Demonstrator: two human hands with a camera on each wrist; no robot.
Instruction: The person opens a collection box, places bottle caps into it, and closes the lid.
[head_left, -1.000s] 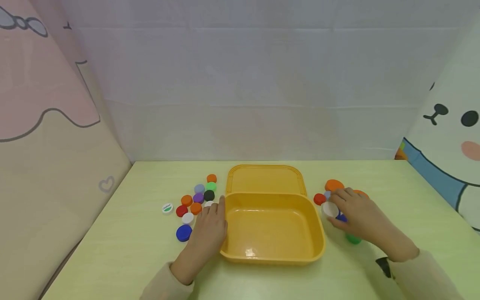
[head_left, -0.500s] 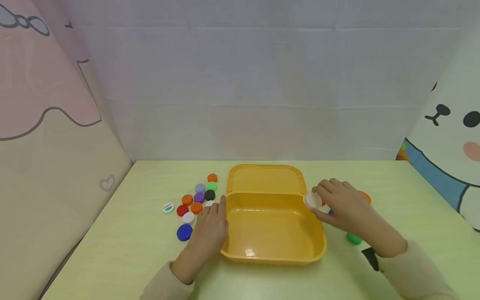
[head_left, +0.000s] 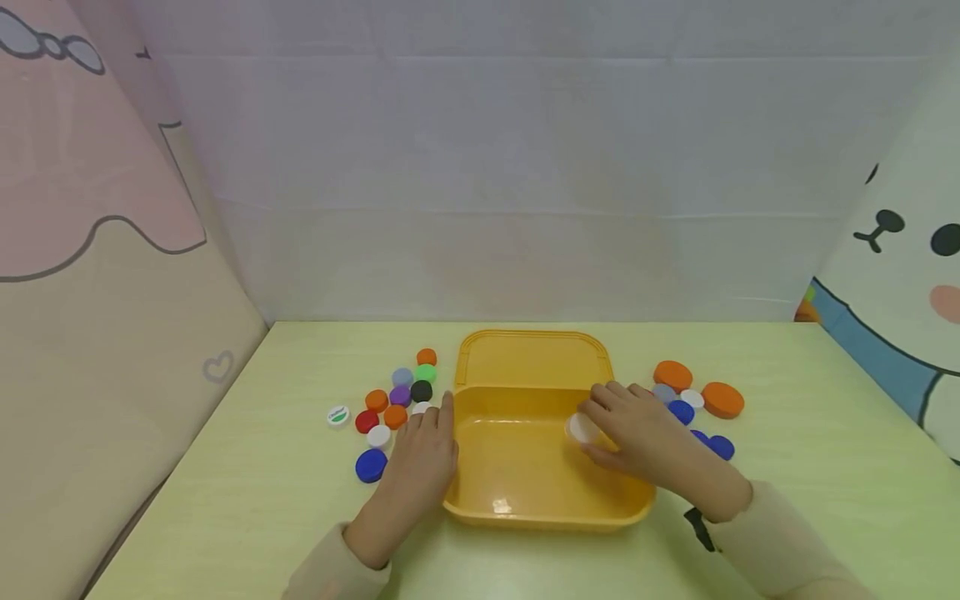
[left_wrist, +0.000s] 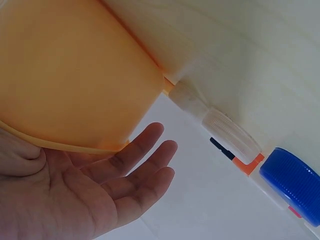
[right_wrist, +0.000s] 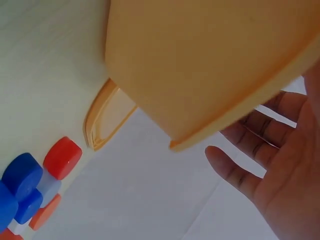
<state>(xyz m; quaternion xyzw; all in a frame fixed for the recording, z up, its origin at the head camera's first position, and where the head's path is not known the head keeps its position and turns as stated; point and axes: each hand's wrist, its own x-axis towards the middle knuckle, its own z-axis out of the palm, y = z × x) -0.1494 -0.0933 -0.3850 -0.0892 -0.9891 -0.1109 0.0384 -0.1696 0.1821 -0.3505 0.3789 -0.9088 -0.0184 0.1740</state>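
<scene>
- Over the floor of the yellow box, the right hand pinches a whitish cap between fingertips and thumb. Whether the cap touches the floor below, I cannot tell; the wrist view on that side does not show it.
- At the box's left rim, the left hand rests with its index finger laid along the edge. Its other fingers are loosely bent and somewhat spread outside the wall, gripping no cap.
- Just behind the box lies a yellow lid, its raised border facing up.
- Left of the box is a loose cluster of caps. A blue cap sits nearest the left wrist, with a plain white cap behind it. Farther back come a red cap, a purple cap, a black cap and a light green cap. A printed white cap lies at the outer side.
- Right of the box, partly behind the right arm, is another cluster: two wide orange caps, a grey-blue cap, a small white cap and several dark blue caps. A bright red cap shows clearly only in the right wrist view.
- Beneath everything spreads a pale yellow-green table, with a light cloth hanging behind.
</scene>
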